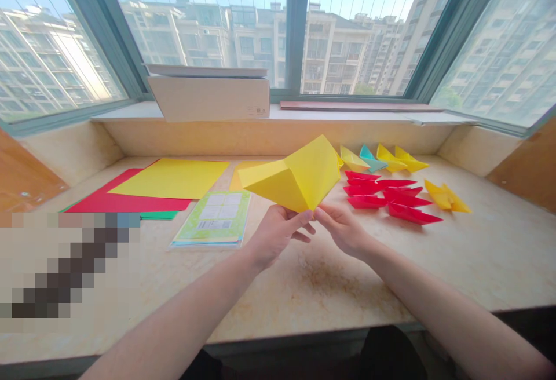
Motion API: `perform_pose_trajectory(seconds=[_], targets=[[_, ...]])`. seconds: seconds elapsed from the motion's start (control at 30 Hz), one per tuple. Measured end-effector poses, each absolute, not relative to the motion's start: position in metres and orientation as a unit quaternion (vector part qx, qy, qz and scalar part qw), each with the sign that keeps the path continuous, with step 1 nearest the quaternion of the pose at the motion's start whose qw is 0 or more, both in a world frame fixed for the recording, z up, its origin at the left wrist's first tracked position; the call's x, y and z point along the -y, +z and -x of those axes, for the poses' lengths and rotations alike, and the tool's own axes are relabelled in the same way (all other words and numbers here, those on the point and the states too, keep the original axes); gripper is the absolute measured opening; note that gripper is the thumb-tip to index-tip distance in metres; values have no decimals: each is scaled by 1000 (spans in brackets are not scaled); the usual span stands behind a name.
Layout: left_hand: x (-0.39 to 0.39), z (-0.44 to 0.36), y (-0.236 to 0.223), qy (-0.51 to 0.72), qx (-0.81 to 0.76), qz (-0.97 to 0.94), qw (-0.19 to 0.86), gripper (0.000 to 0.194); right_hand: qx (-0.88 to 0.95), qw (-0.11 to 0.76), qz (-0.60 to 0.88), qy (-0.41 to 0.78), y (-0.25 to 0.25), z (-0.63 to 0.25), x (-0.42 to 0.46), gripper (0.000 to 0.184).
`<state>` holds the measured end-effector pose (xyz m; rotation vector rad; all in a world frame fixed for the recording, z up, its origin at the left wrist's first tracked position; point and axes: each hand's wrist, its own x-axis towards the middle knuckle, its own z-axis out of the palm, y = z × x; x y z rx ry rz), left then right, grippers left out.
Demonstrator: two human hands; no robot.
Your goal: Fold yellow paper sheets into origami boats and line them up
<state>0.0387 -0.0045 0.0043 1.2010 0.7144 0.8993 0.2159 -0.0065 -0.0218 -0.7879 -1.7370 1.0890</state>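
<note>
A partly folded sheet of yellow paper [299,174] is held up above the counter, its folds spread apart and one flap reaching out to the left. My left hand [282,232] pinches its lower corner between thumb and fingers. Right beside it, my right hand [339,226] grips the same corner, the two thumbs almost touching. Behind and to the right stand folded paper boats: several red boats [391,194], a light blue boat [372,159] and yellow boats [397,160]. Another yellow folded piece [447,196] lies at their right.
Yellow sheets [174,177] and red sheets [117,192] are stacked at the left, with green showing beneath. A clear packet of paper [212,218] lies nearer. On the sill stands a white box [212,96] before the windows. The front left is blurred out.
</note>
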Motion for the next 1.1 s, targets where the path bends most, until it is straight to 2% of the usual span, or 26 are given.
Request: perform_pose_trajectory(seconds=[0.5,0.9,1.1], targets=[[1,-37,6,365,-349,-619,602,29,717,433,255,483,-14,-219,7,40],[4,-41,6,344,-332,-690,543,15,610,492,242,572,-14,-213,10,28],[5,-42,4,350,-346,-688,533,8,586,517,270,563,-16,-213,8,26]])
